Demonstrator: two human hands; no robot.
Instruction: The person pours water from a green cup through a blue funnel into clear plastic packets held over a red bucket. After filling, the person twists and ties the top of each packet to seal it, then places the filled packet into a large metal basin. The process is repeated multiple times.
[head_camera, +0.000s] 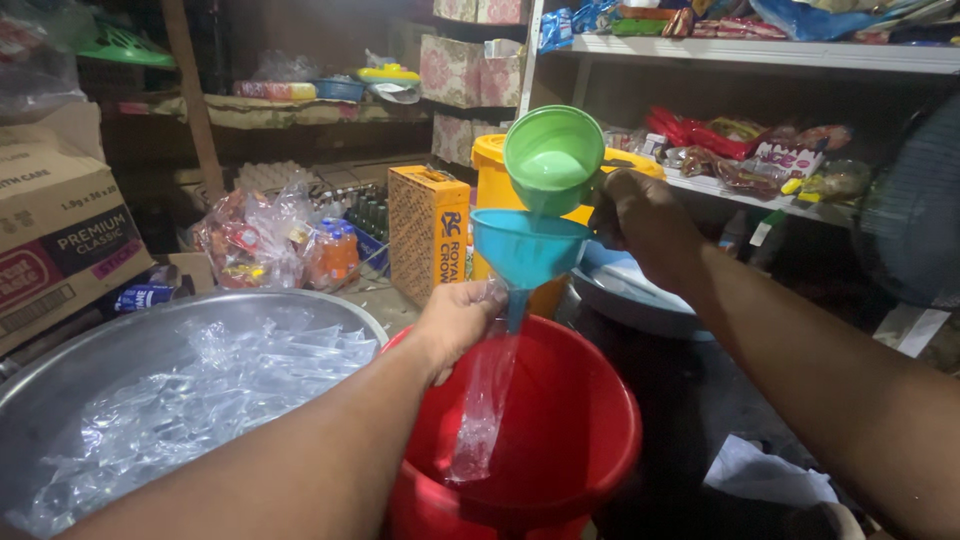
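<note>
Dim storeroom, white shelves (760, 52) of packaged goods, stacked cardboard boxes (60, 230).

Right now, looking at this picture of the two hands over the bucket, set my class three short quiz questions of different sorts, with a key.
1. True or false: the green cup is tilted over the blue funnel.
2. Which hand grips the funnel's spout and the clear plastic bag?
A. left
B. right
3. What colour is the bucket beneath the bag?

Key: 1 true; 2 A, the left hand, while the right hand holds the cup; 3 red.
</note>
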